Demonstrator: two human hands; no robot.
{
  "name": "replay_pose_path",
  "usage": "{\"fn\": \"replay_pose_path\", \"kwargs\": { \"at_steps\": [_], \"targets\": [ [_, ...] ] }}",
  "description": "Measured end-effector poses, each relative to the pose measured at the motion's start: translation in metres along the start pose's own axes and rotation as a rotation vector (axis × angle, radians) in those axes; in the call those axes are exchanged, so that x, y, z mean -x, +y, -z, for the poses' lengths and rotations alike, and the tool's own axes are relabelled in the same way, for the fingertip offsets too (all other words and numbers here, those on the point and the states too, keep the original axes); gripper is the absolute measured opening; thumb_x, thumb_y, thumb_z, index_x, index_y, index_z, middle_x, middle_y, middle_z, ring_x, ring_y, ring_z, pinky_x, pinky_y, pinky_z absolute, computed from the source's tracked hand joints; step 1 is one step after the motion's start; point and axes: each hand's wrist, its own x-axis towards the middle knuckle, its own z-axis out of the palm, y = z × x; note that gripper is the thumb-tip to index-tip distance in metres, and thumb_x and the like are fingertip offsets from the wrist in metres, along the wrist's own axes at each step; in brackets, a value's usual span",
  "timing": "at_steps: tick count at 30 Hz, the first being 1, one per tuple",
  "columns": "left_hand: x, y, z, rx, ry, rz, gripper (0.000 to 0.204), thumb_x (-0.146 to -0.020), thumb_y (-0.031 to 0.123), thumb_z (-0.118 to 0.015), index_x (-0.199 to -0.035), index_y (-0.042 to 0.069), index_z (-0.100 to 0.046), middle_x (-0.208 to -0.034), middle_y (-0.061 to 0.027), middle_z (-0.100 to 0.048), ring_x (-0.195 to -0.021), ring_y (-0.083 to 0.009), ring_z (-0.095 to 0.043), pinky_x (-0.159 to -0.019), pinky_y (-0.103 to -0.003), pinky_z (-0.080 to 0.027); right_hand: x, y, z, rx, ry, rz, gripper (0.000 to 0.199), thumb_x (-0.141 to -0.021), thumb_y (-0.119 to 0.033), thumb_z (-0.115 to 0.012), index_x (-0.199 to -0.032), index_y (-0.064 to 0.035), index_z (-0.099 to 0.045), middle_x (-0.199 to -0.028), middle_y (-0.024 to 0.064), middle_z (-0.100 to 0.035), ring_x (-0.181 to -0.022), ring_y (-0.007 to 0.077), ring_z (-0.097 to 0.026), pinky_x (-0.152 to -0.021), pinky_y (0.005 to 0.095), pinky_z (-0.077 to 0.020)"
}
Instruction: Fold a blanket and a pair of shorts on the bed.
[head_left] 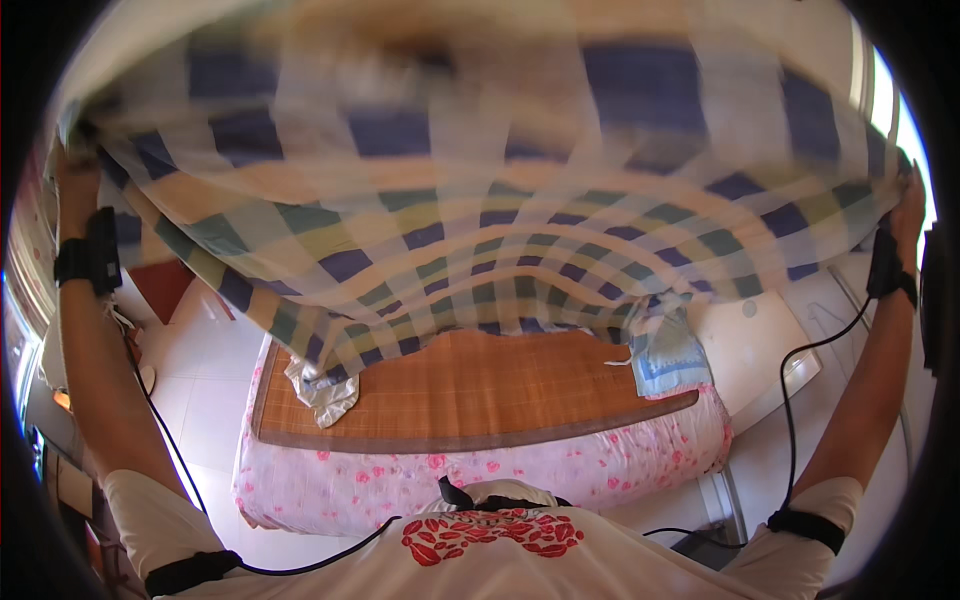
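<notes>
A large checked bed sheet (480, 215) in blue, green, cream and yellow spreads across the upper view, its upper part smeared by motion. My left hand (78, 170) is raised at the far left, closed on one corner. At the far right, my right hand (908, 205) grips the opposite side. Both arms are stretched wide. Between them the sheet billows above a bed, its lower edge hanging over a brown woven mat (480, 385). Under the mat lies a pink floral bedcover (480, 475). The sheet hides the far part of the bed.
A crumpled white cloth (325, 392) lies at the mat's left side, and a light blue cloth (670, 360) at its right. A white cabinet or table (765, 340) stands right of the bed. Black cables (790, 400) run along both my arms from wrist straps.
</notes>
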Motion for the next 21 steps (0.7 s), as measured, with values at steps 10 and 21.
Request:
{"fn": "replay_pose_path", "kwargs": {
  "at_steps": [10,21],
  "targets": [
    [0.117,0.025,0.086,0.115,0.049,-0.008,0.037,-0.082,0.016,-0.046,-0.115,0.001,-0.041,-0.101,-0.0092,-0.052,-0.091,-0.0194,-0.051,-0.081,-0.027,-0.04,0.122,-0.08,0.012,-0.316,0.371,-0.813,0.031,-0.079,-0.013,-0.038,-0.106,-0.0042,-0.052,-0.097,0.0109,-0.053,-0.083,0.0195,-0.053,-0.076,0.0284,-0.0408],
    [0.219,0.014,0.227,0.219,0.106,0.777,0.037,-0.088,0.031,-0.034,-0.109,0.002,-0.044,-0.099,-0.0052,-0.048,-0.09,-0.0123,-0.047,-0.081,-0.025,-0.037,0.248,-0.067,0.036,0.053,0.241,-0.887,0.03,-0.077,-0.012,-0.038,-0.096,-0.0072,-0.059,-0.101,0.014,-0.053,-0.087,0.0258,-0.054,-0.078,0.0298,-0.0411]
  ]
}}
